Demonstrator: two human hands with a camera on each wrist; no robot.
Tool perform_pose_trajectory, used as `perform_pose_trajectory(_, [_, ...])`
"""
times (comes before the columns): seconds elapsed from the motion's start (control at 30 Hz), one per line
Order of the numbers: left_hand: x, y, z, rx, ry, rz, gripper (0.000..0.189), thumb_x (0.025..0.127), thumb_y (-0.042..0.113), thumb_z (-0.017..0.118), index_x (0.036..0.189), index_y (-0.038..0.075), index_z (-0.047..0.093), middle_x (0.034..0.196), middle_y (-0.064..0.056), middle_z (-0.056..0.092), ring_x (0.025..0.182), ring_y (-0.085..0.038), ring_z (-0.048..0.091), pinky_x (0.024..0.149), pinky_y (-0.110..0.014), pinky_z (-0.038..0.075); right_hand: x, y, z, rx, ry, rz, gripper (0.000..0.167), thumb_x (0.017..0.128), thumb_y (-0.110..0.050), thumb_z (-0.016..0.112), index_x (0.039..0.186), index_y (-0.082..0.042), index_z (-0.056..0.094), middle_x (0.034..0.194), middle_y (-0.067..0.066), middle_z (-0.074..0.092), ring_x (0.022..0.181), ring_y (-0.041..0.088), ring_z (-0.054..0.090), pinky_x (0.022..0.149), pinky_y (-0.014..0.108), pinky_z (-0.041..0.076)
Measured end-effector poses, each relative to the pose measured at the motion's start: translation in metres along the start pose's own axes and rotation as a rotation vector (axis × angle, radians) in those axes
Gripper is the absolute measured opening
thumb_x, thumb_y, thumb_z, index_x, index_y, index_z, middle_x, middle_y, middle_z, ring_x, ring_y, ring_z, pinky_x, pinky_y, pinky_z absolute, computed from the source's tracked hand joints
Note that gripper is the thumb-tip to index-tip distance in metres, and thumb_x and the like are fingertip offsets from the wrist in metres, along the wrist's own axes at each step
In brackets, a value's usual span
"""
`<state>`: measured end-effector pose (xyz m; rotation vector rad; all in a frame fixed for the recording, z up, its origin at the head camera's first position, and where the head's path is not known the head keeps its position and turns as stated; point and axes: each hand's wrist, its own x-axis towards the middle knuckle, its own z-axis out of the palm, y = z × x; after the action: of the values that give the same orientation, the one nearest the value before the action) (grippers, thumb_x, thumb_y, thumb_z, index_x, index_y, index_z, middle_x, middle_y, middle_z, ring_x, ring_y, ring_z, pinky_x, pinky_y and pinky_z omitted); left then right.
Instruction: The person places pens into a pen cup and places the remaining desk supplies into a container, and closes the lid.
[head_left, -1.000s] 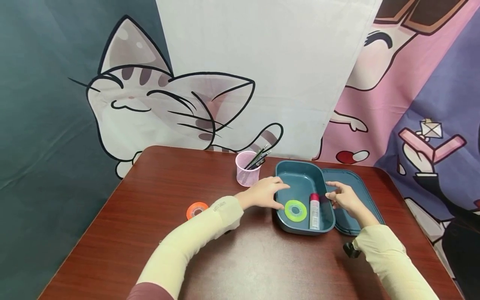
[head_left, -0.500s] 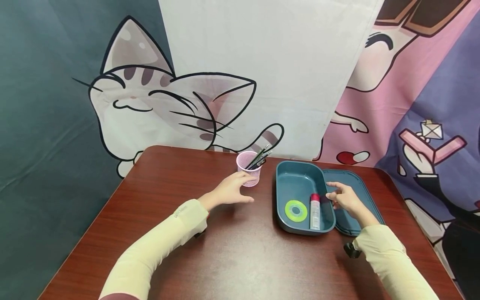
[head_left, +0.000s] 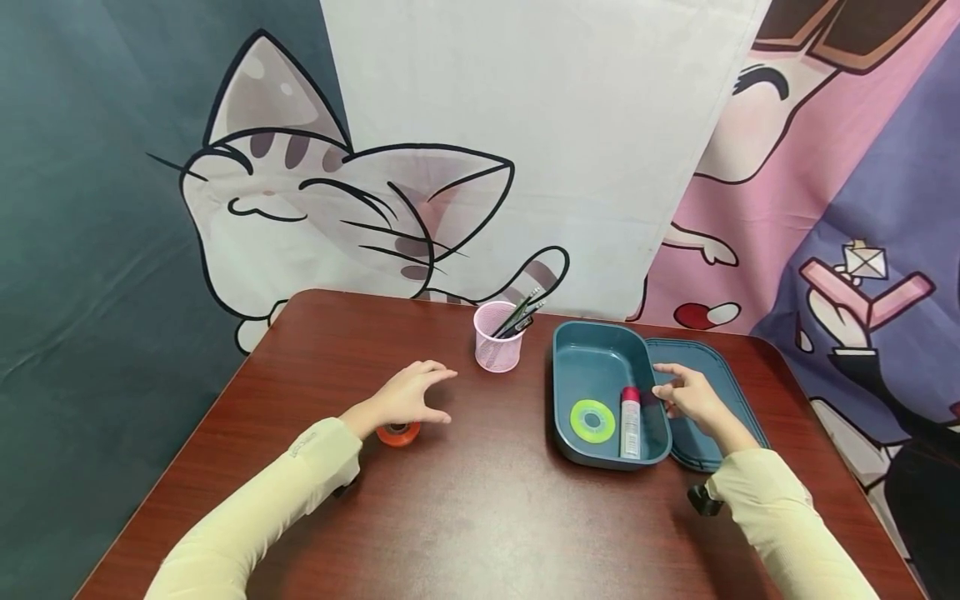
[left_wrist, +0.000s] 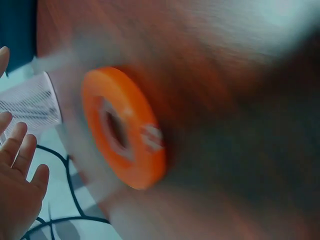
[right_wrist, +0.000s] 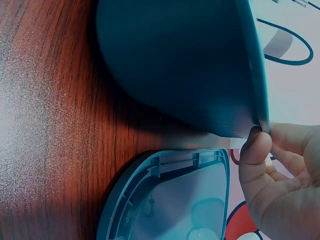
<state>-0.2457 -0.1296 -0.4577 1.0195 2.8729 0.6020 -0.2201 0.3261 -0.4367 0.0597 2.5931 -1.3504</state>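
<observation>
My left hand (head_left: 401, 396) hovers with fingers spread and thumb apart, holding nothing. Partly covered by it in the head view is an orange tape roll (head_left: 398, 436), whose ring (left_wrist: 142, 145) shows whole in the left wrist view, away from the fingers. On the right, my right hand (head_left: 692, 398) pinches the rim of a teal rectangular box (head_left: 600, 364) between thumb and fingers, as the right wrist view shows. Inside the box lie a yellow-green tape roll (head_left: 592, 407) and a white tube with a red cap (head_left: 630, 427).
The box's teal lid (head_left: 716, 379) lies on the table right of it, partly under the right hand. A pink mesh cup (head_left: 497, 352) with several pens stands near the back edge, left of the box. Behind the brown table (head_left: 480, 517) hangs a printed cloth.
My left hand has moved left from the box's side, past the pen cup, to the orange tape roll. The right hand stays on the box rim.
</observation>
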Motion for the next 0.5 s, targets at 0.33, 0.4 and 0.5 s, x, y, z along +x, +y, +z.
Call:
perform_pose_trajectory(0.33, [-0.025, -0.021, 0.004, -0.011, -0.035, -0.056, 0.075, 0.064, 0.046, 0.072, 0.127, 0.013, 0.048, 0.122, -0.006, 0.049, 0.111, -0.026, 0.046, 0.091, -0.041, 0.039, 0.0, 0.001, 0.0, -0.001, 0.003, -0.004, 0.052, 0.088, -0.006, 0.049, 0.133, 0.005, 0.029, 0.082, 0.018, 0.051, 0.06, 0.011, 0.047, 0.055, 0.034, 0.05])
perform_pose_trajectory(0.4, [-0.03, -0.023, 0.004, -0.018, -0.048, -0.072, 0.076, 0.063, 0.046, 0.072, 0.128, 0.013, 0.048, 0.123, -0.006, 0.048, 0.111, -0.026, 0.045, 0.091, -0.042, 0.039, 0.0, 0.001, 0.0, 0.001, 0.002, -0.002, 0.052, 0.088, -0.007, 0.049, 0.134, 0.005, 0.029, 0.083, 0.02, 0.052, 0.06, 0.011, 0.047, 0.056, 0.034, 0.05])
perform_pose_trajectory(0.5, [-0.038, -0.025, 0.005, -0.029, -0.063, -0.084, 0.077, 0.063, 0.047, 0.072, 0.127, 0.013, 0.048, 0.123, -0.006, 0.047, 0.112, -0.027, 0.044, 0.092, -0.042, 0.038, 0.0, 0.001, 0.0, 0.004, -0.002, 0.001, 0.052, 0.088, -0.008, 0.05, 0.134, 0.005, 0.028, 0.081, 0.018, 0.051, 0.059, 0.011, 0.047, 0.056, 0.034, 0.05])
